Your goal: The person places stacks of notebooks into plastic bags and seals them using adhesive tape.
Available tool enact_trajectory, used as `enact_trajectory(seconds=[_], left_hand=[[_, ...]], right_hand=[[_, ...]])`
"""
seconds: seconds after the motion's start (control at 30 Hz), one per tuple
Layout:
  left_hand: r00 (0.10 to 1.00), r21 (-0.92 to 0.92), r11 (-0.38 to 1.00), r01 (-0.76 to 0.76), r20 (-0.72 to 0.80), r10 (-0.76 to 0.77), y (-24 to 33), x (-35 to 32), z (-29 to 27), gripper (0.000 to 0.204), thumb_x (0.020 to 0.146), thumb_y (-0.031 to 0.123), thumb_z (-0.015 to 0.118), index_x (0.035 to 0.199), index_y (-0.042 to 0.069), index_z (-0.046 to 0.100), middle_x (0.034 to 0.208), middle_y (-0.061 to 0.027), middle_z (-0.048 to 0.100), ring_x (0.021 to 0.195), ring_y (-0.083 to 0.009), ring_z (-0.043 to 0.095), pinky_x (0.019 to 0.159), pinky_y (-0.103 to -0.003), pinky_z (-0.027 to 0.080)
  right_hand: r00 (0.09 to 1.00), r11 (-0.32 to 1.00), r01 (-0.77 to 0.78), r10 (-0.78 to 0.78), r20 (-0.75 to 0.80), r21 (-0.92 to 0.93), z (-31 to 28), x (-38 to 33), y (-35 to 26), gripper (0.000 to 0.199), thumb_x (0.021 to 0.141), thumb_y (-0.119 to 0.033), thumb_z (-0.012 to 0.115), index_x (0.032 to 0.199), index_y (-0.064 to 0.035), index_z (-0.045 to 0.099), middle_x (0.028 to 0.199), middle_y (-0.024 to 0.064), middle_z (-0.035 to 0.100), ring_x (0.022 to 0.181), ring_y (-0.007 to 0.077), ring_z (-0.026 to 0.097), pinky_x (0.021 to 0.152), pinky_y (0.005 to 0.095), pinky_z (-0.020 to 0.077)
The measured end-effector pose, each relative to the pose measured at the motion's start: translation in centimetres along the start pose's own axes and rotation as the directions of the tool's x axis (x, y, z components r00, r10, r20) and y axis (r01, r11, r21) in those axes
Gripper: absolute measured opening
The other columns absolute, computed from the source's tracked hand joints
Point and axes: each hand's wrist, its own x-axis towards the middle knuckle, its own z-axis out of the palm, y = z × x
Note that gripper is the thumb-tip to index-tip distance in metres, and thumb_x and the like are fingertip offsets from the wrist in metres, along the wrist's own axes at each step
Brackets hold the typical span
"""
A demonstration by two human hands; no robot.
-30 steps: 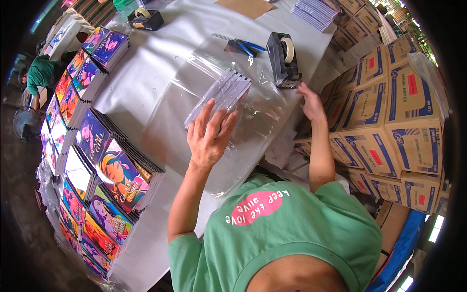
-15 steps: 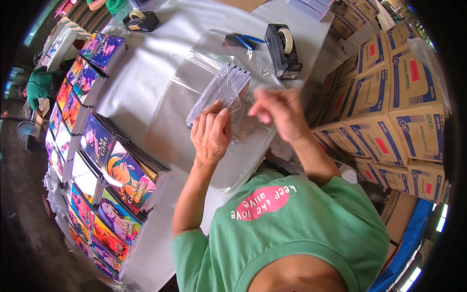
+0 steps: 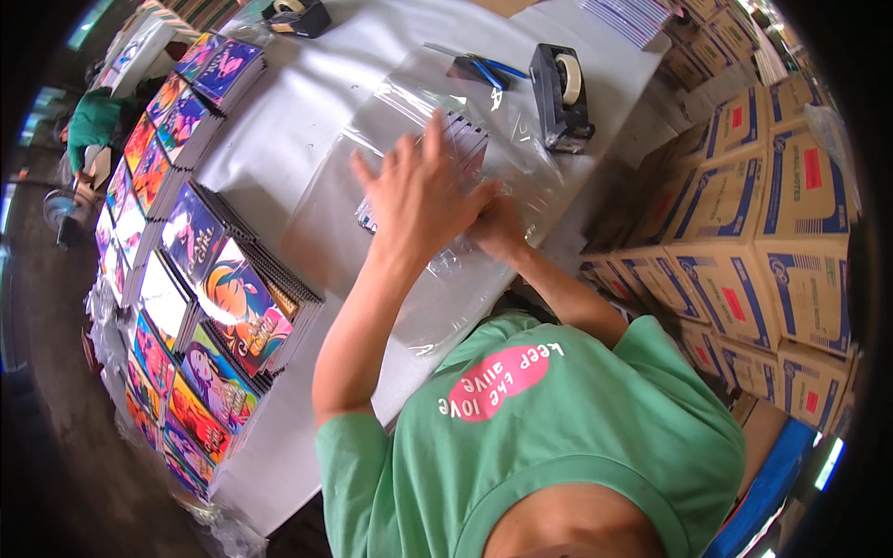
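Observation:
A small stack of spiral-bound notebooks [image 3: 467,141] lies on clear plastic film [image 3: 326,200] on the table. My left hand [image 3: 419,191] is over the stack with its fingers spread apart, and it covers most of the notebooks. Close against it, at the stack's near right side, is my right hand [image 3: 499,226]. Its fingers are hidden behind my left thumb and the film, so what they hold, if anything, does not show. Just past the film's right part stands a black tape dispenser [image 3: 563,102] with a pale roll.
Stacks of colourful spiral notebooks [image 3: 209,321] fill the table's left side. Blue pens [image 3: 488,73] lie at the far side of the film. A second tape dispenser [image 3: 296,17] stands at the far left. Cardboard cartons [image 3: 721,219] are piled on the right. A person in green [image 3: 91,126] is at the left.
My left hand has moved up over the notebooks and spread its fingers. My right hand has come down and left from the air to the stack's near right side. The view has shifted slightly.

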Motion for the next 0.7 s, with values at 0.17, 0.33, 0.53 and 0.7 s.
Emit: enact_trajectory(seconds=[0.17, 0.33, 0.53, 0.7], left_hand=[[0.993, -0.12, 0.988, 0.094, 0.081, -0.084, -0.2, 4.0, -0.7, 0.092, 0.065, 0.034, 0.073, 0.142, 0.017, 0.027, 0.101, -0.0156, 0.061, 0.089, -0.0329, 0.062, 0.085, -0.047, 0.038], [0.944, -0.693, 0.695, 0.192, -0.063, -0.324, -0.9, -3.2, -6.5, 0.105, 0.06, 0.023, 0.081, 0.145, 0.014, 0.02, 0.106, -0.0173, 0.059, 0.093, -0.0338, 0.062, 0.086, -0.041, 0.045], [0.941, -0.192, 0.939, 0.284, -0.129, -0.311, -5.3, -15.9, 5.0, 0.098, 0.057, 0.011, 0.082, 0.138, 0.004, 0.029, 0.12, -0.0181, 0.049, 0.115, -0.0319, 0.048, 0.095, -0.043, 0.04], [0.764, -0.938, 0.222, 0.267, 0.065, -0.642, -4.1, -14.5, 8.0, 0.106, 0.055, 0.026, 0.088, 0.138, 0.003, 0.026, 0.131, -0.0168, 0.042, 0.127, -0.0331, 0.036, 0.109, -0.048, 0.024]], right_hand=[[0.623, 0.917, -0.38, 0.156, 0.766, 0.122, 2.1, -2.7, 1.5, 0.033, 0.079, -0.042, 0.072, 0.086, -0.01, 0.07, 0.076, 0.0008, 0.064, 0.07, 0.0093, 0.06, 0.062, 0.0279, 0.047], [0.635, 0.214, -0.718, -0.189, 0.749, 0.662, 0.7, -0.9, 3.9, 0.063, 0.084, -0.046, 0.061, 0.134, -0.014, 0.043, 0.125, 0.0041, 0.052, 0.117, 0.0185, 0.048, 0.096, 0.047, 0.0381], [0.73, 0.705, -0.103, -0.426, 0.535, 0.701, -3.8, 8.1, 3.9, 0.069, 0.07, -0.008, 0.077, 0.131, -0.0067, 0.044, 0.121, 0.0108, 0.055, 0.113, 0.025, 0.053, 0.092, 0.0465, 0.0485], [0.753, 0.969, 0.056, -0.199, 0.627, 0.24, -5.7, 8.0, -3.0, 0.104, 0.058, -0.019, 0.088, 0.141, -0.0044, 0.026, 0.14, 0.0135, 0.037, 0.126, 0.0268, 0.041, 0.101, 0.047, 0.0406]])
